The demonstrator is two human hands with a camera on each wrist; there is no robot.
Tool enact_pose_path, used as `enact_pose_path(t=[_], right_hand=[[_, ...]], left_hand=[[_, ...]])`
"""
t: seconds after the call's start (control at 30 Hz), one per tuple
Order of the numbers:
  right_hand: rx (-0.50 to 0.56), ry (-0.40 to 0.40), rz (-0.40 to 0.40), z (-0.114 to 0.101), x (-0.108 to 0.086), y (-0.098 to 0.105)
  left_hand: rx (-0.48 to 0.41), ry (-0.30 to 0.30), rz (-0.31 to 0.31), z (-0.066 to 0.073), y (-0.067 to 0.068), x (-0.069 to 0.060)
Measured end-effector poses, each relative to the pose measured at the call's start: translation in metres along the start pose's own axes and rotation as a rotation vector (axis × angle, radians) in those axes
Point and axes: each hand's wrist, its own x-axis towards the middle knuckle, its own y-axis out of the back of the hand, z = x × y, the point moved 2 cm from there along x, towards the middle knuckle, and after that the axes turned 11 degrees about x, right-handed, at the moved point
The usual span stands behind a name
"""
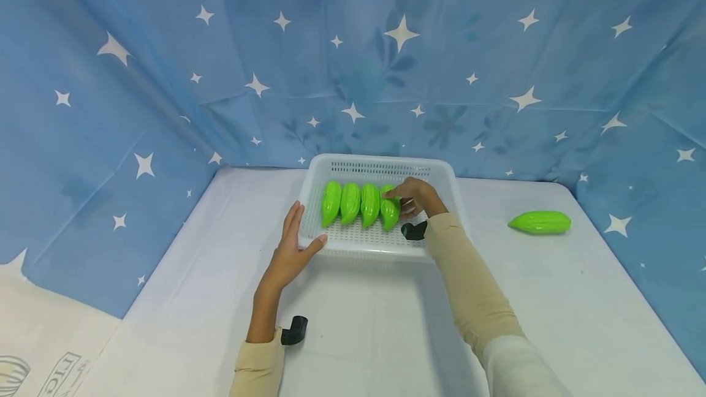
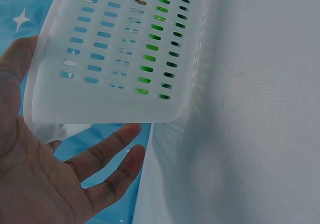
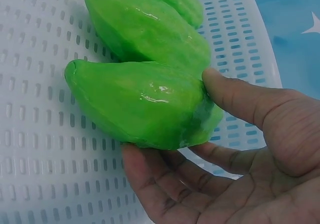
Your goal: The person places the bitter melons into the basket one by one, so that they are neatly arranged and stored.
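Several glossy, pointed green gourds stand in a row inside a white plastic basket (image 1: 364, 251), their kind not certain. At the row's right end, my right hand (image 1: 416, 195) holds the last green gourd (image 3: 140, 104), thumb on one side and curled fingers on the other. That gourd rests against its neighbour (image 3: 150, 31) on the slotted basket floor. My left hand (image 1: 289, 256) lies at the basket's front left corner, the thumb by the front rim and the fingers along the left side. In the left wrist view its fingers (image 2: 107, 156) are spread and fairly straight beside the basket wall.
Another green gourd (image 1: 540, 222) lies alone on the white tabletop (image 1: 358, 323), right of the basket. A blue curtain (image 1: 364, 66) with white stars hangs close behind the basket and along both sides. Printed pale cloth (image 1: 49, 336) shows at lower left.
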Motion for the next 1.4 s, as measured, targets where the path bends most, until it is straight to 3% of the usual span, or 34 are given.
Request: enact_pose_path(t=[0.4, 0.8, 1.4], right_hand=[[0.06, -0.003, -0.011, 0.0005, -0.0065, 0.0058], [0.022, -0.02, -0.025, 0.0001, 0.0015, 0.0056], [0.025, -0.015, -0.019, -0.0012, -0.0031, 0.0087]], left_hand=[[0.009, 0.007, -0.003, -0.0033, -0.0016, 0.0007], [0.0, -0.003, 0.004, -0.0018, -0.0012, 0.0007], [0.007, -0.005, 0.007, -0.0026, -0.0016, 0.0011]])
